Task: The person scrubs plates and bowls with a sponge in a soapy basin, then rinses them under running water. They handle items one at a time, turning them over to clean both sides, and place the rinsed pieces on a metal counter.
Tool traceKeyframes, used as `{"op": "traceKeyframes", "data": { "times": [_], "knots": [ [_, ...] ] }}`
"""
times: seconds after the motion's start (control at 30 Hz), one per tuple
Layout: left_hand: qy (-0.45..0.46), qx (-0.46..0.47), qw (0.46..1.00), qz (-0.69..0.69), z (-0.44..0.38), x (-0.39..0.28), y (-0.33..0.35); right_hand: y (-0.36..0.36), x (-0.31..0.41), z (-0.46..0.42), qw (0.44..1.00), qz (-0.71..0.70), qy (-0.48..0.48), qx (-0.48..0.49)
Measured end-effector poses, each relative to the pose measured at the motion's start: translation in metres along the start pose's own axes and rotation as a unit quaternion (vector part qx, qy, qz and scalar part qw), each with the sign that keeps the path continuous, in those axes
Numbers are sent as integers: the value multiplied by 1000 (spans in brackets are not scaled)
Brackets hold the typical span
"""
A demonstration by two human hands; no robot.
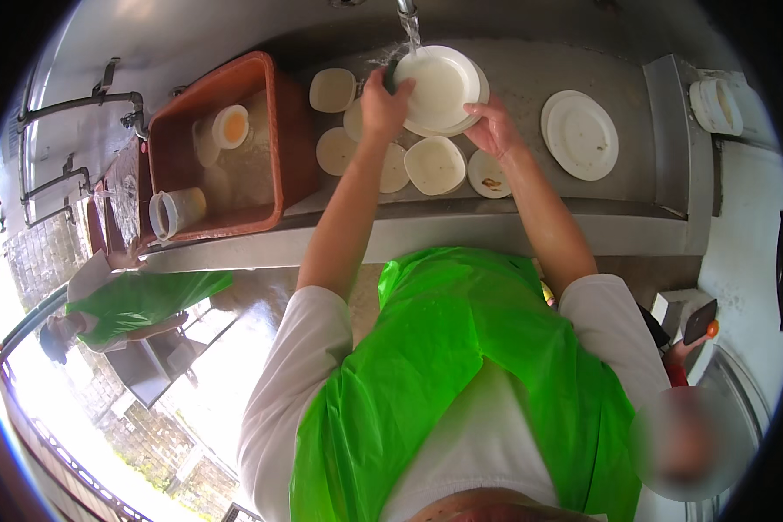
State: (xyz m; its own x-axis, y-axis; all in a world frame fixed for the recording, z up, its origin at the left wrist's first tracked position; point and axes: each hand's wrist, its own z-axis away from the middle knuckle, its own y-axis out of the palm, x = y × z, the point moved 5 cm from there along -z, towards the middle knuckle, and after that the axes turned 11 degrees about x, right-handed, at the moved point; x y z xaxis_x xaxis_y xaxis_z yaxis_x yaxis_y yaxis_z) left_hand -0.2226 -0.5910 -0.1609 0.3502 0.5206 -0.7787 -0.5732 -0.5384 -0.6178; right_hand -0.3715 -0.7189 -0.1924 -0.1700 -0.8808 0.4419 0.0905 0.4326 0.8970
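Beneath the running water of a metal tap (407, 9), a small stack of white plates (438, 86) is held between both hands. My right hand (489, 125) grips the stack's right rim, thumb on top. At its left edge, my left hand (386, 104) has a dark green scouring pad (390, 77) pinched in its fingers, partly hidden. Several white bowls stand below and left of the stack, among them a squarish bowl (434, 165). A small dish (488, 173) with brown food scraps sits under my right wrist. Two oval white plates (581, 136) overlap at the right.
A reddish-brown plastic tub (278, 143) of water stands at the left, with a floating bowl (230, 127) and a clear plastic container (177, 212). White containers (716, 106) lie beyond the sink's right wall. A co-worker in a green apron (137, 303) is at far left; another person is at lower right.
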Motion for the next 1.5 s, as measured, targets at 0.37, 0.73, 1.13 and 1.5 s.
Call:
{"op": "traceKeyframes", "data": {
  "times": [0.37, 0.73, 1.13, 1.5],
  "knots": [
    [-111, 6, 994, -21, 5, 0, -66, 15, -16, -9, 999, -32, 16, -24],
    [-116, 55, 987, 94, -23, 22, -35, -10, 3, 0, 998, -26, -48, -11],
    [170, -86, 982, -22, -3, -34, -12, 51, -5, -12, 998, -68, -13, 10],
    [64, 34, 989, 132, -29, -10, -10, 36, 4, -17, 997, -1, -51, 57]
  ]
}}
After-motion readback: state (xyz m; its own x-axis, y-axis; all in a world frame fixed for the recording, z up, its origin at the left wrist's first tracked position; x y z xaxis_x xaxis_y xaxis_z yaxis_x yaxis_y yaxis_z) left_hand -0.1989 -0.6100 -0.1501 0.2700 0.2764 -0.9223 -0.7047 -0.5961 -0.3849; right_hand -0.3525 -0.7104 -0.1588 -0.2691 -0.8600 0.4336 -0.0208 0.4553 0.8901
